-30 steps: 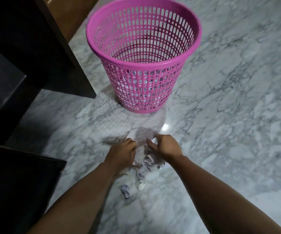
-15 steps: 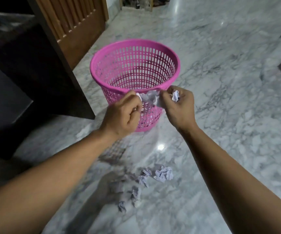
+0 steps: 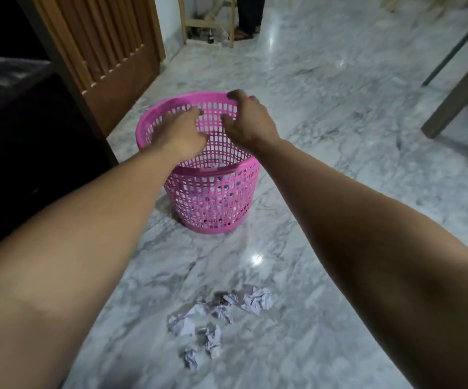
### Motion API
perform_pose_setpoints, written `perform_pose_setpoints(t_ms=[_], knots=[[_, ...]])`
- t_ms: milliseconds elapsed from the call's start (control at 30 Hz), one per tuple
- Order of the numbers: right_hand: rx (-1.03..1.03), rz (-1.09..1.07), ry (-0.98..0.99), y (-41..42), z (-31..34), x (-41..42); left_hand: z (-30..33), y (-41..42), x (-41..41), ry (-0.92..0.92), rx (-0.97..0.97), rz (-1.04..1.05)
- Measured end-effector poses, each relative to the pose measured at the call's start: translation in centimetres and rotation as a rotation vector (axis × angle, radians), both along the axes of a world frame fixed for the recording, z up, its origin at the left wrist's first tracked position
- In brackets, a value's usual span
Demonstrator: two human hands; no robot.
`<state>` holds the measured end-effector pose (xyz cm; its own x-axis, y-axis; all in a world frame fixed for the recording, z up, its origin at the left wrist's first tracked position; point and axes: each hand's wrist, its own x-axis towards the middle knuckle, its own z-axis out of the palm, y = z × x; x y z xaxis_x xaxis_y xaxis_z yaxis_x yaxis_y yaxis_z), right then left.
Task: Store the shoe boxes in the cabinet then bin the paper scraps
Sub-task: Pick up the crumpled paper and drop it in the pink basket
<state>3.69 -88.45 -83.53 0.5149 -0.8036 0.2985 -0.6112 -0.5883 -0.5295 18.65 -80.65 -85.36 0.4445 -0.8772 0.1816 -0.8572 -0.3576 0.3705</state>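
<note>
Both hands hover over the bin's mouth — left hand (image 3: pixel 183 130) and right hand (image 3: pixel 248 120), fingers loosely spread downward, nothing visibly held, positioned for scraps to fall inside. Pink bin (image 3: pixel 213 203) stands upright, long axis vertical, mouth up. Paper scraps (image 3: pixel 221 315) lie scattered on the marble floor (image 3: pixel 339 192) — nearer the person.

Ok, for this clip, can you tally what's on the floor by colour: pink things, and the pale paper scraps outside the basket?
Pink basket: 1
Pale crumpled paper scraps on the floor: about 6, some overlapping so the count is approximate
Total: about 7
Both the left hand and right hand are over the basket, holding nothing visible.
</note>
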Motion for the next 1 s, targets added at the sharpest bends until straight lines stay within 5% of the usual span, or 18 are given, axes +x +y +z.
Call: perform_pose_setpoints(t_ms=[100,200,300,400,467,600,733,1000], knots=[[-0.099,-0.001,-0.411,2.5,-3.4,-3.2,-1.3,3.6,-2.5,-0.176,-0.352,-0.094],[-0.07,-0.092,-0.537,5.9,-9.7,-7.0,-4.8,8.7,-5.3,-0.265,-0.524,-0.334],[0.103,-0.167,-0.385,10.1,-17.4,-11.8,-11.9,15.1,-7.2,-0.15,-0.296,-0.462],[0.336,-0.105,-0.02,15.2,-24.8,-16.5,-19.9,22.4,-7.6,-0.098,0.364,-0.559],[0.397,0.013,0.172,18.5,-27.8,-18.4,-24.2,26.4,-7.6,-0.069,0.637,-0.582],[0.238,0.194,0.432,22.2,-30.0,-17.1,-28.0,30.1,-10.1,-0.151,0.561,-0.615],[0.099,0.302,0.607,22.9,-30.6,-14.8,-29.1,29.7,-12.6,-0.161,0.425,-0.412],[0.367,0.18,0.362,21.6,-31.0,-15.7,-28.1,28.1,-11.9,-0.145,0.437,-0.35]])
